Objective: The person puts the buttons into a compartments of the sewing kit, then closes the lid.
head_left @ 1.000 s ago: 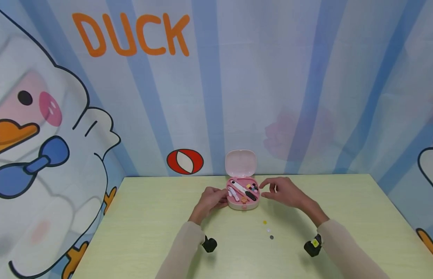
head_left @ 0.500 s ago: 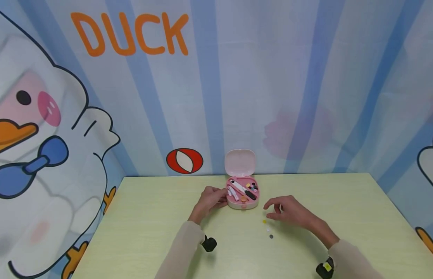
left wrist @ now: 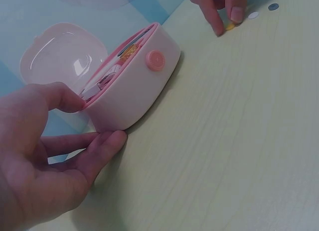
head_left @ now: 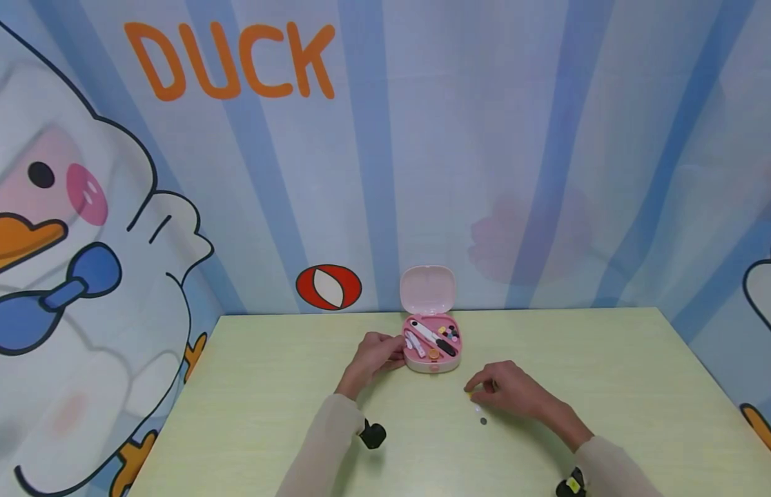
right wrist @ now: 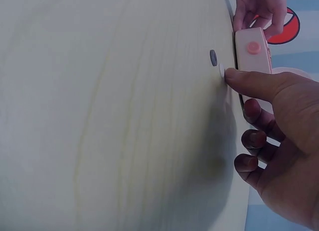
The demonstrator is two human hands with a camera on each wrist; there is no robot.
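between the curled thumb and forefinger of the right hand [head_left: 508, 389], a small round yellow disc [left wrist: 230, 27] is pinched at the pale wood-grained table [left wrist: 224, 141], partly covered by the fingertips and hidden in the right wrist view. near it lie a flat white disc [left wrist: 253, 15] and a dark grey disc [left wrist: 273, 7]. the left hand [head_left: 373, 357] grips a rounded pink-and-white plastic box [left wrist: 132, 86], thumb on its rim, fingers low against its side, its pale pink lid [head_left: 428, 290] raised. inside, a white-and-black tool [head_left: 431, 337] lies slantwise by tiny coloured pieces [head_left: 450, 333] too small to make out. the yellow label [head_left: 573, 484] on the black right-wrist camera [head_left: 565, 491] is unreadable, the camera cut off below. behind, orange letters [head_left: 226, 61] on the blue-striped cloth backdrop [head_left: 435, 138] read "duck".
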